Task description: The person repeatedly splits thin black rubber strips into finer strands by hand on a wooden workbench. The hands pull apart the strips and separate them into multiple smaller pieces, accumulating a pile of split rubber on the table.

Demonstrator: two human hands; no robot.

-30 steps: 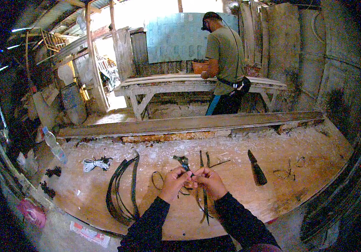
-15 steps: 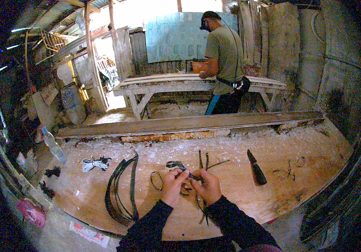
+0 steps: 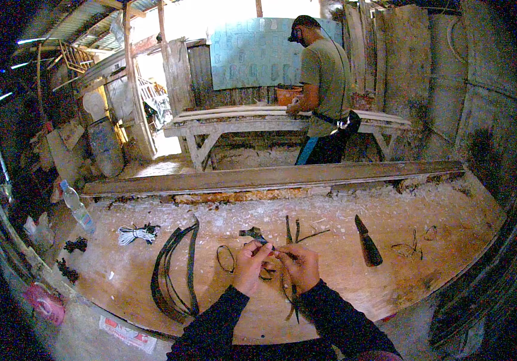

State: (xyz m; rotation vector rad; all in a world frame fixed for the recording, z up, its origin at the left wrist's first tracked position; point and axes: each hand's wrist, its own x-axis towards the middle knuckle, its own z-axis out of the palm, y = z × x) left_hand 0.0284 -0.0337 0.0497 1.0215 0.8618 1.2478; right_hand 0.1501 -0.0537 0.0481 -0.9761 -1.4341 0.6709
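Over the middle of the wooden tabletop, my left hand (image 3: 250, 266) pinches a dark, flat, flexible strip (image 3: 250, 232) whose short end sticks out past the fingers. Close beside it, my right hand (image 3: 299, 266) has its fingertips pinched at the strip's other side, where little of it shows. Beneath and around the hands lie thin dark strips (image 3: 297, 228) and a small loop (image 3: 225, 259). Longer, wider dark strips (image 3: 165, 271) curve on the table to the left. A knife (image 3: 368, 243) with a dark handle rests to the right, blade pointing away.
White cord bundle (image 3: 136, 234), small dark bundles (image 3: 76, 245) and a plastic bottle (image 3: 76, 207) are on the left. Thin loops (image 3: 413, 246) lie far right. A long raised board (image 3: 270, 177) borders the table's far side. Beyond it, a person (image 3: 324, 78) stands at another bench (image 3: 252, 124) near an orange bucket (image 3: 288, 95).
The strip's free end, curled over before, now sticks out flatter above my left hand. My right hand has shifted slightly to the right. The person behind has moved slightly.
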